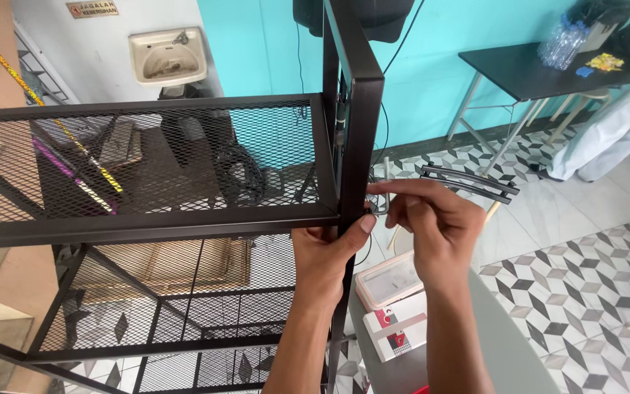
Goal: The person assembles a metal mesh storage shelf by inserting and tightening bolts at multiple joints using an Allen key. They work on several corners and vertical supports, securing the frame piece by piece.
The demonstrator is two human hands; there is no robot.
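1. A tall dark metal shelf rack [147, 219] fills the left and centre of the room. It has expanded-mesh shelves, one near chest height and more below, on a floor of black, grey and white patterned tiles [585, 292].
2. A square-section upright post [359, 109] of the rack rises at the centre, where the front rail of the upper mesh shelf [140, 160] meets it. This corner joint is where the work is going on.
3. Behind stands a turquoise wall, with a small white wash basin [167, 56] to its left. A dark table [519, 69] at the right carries clear plastic bottles [561, 42].
4. Low at the centre right, just beside the rack's foot, lie a shallow clear plastic tray [390, 279] and a white and red box [401, 334] on a grey surface.
5. The person's left hand [326, 255] is closed around the post just below the joint, with the thumb pressed up against the post's corner.
6. The right hand [432, 219] is closed, with its fingertips pinching a small bent metal key [382, 201] which looks like a hex key. Its tip is at the post, just beside the left thumb.
7. To my eye the step in hand is fastening the shelf rail to the post. The fastener itself is hidden behind the fingers.
8. The next move probably calls for keeping the post steady and the key seated squarely while it is turned.
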